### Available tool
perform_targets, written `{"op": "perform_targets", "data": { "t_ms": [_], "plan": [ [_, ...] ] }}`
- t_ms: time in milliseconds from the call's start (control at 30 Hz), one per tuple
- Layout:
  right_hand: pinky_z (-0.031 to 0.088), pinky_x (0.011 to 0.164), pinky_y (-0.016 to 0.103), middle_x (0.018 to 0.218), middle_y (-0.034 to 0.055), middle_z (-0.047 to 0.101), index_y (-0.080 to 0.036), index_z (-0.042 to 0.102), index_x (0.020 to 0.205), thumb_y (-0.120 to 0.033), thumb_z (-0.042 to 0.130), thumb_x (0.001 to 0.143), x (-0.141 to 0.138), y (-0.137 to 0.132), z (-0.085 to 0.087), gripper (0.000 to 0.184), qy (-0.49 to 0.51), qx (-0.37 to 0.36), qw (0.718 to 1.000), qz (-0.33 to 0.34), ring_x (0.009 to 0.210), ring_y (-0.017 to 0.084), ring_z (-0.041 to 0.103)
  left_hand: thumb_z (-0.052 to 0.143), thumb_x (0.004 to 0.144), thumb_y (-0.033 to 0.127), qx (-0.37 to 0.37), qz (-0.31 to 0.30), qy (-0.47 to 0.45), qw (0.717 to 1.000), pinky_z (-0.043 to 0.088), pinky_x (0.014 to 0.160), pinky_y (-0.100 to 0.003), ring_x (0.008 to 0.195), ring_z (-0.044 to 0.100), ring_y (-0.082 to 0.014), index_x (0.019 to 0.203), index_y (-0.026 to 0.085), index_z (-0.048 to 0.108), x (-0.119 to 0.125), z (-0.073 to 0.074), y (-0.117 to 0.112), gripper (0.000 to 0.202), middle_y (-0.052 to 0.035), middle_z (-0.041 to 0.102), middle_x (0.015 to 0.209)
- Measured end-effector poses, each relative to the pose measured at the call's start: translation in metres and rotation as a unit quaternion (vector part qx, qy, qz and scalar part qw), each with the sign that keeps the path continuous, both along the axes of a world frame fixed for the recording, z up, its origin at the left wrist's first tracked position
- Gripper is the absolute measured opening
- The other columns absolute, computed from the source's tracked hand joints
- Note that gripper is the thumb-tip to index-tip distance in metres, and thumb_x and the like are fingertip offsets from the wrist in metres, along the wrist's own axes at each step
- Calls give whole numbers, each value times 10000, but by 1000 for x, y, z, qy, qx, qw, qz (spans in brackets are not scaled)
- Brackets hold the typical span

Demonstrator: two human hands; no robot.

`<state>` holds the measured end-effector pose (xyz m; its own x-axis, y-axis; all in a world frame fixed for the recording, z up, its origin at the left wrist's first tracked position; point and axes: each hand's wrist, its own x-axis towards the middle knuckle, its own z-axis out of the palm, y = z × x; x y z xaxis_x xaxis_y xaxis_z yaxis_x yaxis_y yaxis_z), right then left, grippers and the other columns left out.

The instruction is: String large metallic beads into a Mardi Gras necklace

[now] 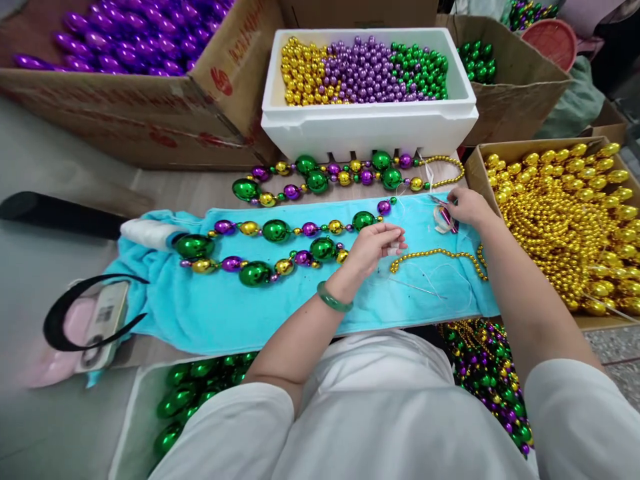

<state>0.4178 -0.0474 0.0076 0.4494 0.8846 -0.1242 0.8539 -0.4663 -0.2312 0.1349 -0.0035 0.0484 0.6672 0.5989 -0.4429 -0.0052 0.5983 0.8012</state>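
Note:
My left hand (pixel 377 247), a green bangle at its wrist, hovers over the turquoise towel (pixel 300 313) with thumb and fingers pinched together. Whatever they hold, if anything, is too small to see. A string of large green, purple and gold beads (pixel 276 231) loops on the towel and passes beneath this hand. My right hand (pixel 467 205) is closed at the towel's far right, on what looks like small scissors (pixel 438 199) with the tip pointing left. Just below it lies a small beige and dark red item (pixel 444 220). A small gold bead strand (pixel 435 253) and white thread (pixel 463 270) lie between my forearms.
A finished-looking bead necklace (pixel 317 181) lies behind the towel. Beyond it stands a white foam box (pixel 370 127) of small beads. Cardboard boxes hold purple beads (pixel 130 40) at left and gold beads (pixel 555 227) at right. A black band (pixel 55 320) lies at left.

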Motion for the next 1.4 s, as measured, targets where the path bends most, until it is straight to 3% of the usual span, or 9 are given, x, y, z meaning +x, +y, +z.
{"op": "perform_targets", "data": {
  "t_ms": [233,367,567,700,867,933,1100,1200,1400],
  "plan": [
    [444,774,354,965,158,691,-158,641,867,-253,554,781,0,3,-3,155,-8,34,999,-13,867,263,615,691,730,230,68,20,27,997,471,565,-190,779,641,-125,795,124,671,-5,-1,5,126,-51,672,796],
    [467,745,322,900,121,678,-162,572,875,-283,479,833,8,2,2,158,39,164,979,-111,837,219,622,699,719,230,84,15,19,996,481,567,-187,760,636,-119,783,117,663,-6,0,2,135,-45,660,787],
    [507,725,302,859,40,648,-228,409,904,-308,403,885,4,-14,26,83,190,454,852,-180,758,148,669,677,738,207,86,11,22,996,485,575,-193,706,638,-111,776,114,650,-2,1,0,104,-36,653,744],
    [509,680,303,775,15,627,-253,333,810,-261,457,835,5,-31,45,127,202,471,825,-237,709,154,663,669,735,197,86,16,27,996,483,578,-204,673,631,-104,770,114,644,1,1,-2,93,-28,646,724],
    [321,419,226,704,-40,542,-266,294,818,-224,454,771,-10,-67,86,172,258,618,698,-256,436,88,441,677,724,238,116,24,27,993,483,588,-206,685,626,-106,778,121,652,0,1,-3,131,-27,655,737],
    [245,402,224,683,-47,493,-265,352,827,-195,517,719,-35,-87,99,210,252,655,681,-211,464,89,406,670,723,249,138,29,31,989,479,589,-204,684,616,-105,768,127,652,0,1,-4,131,-21,647,715],
    [227,436,259,689,-7,507,-233,593,755,-269,625,747,-117,-128,76,49,466,310,813,-159,501,99,350,635,749,250,210,-19,44,977,456,592,-211,653,573,-98,768,141,668,3,0,-19,116,-14,638,687],
    [217,458,258,607,-32,437,-214,695,929,-418,631,775,-150,-139,44,263,541,198,802,-160,497,99,328,623,765,257,258,-67,60,962,435,598,-218,637,545,-98,769,151,680,4,-3,-32,121,-7,635,682],
    [249,483,258,612,-20,469,-170,742,930,-520,660,744,-166,-141,19,405,556,213,778,-201,534,99,345,599,784,248,311,-130,98,936,413,595,-222,627,523,-105,769,154,693,1,-12,-48,134,-6,638,688]
  ]
}}
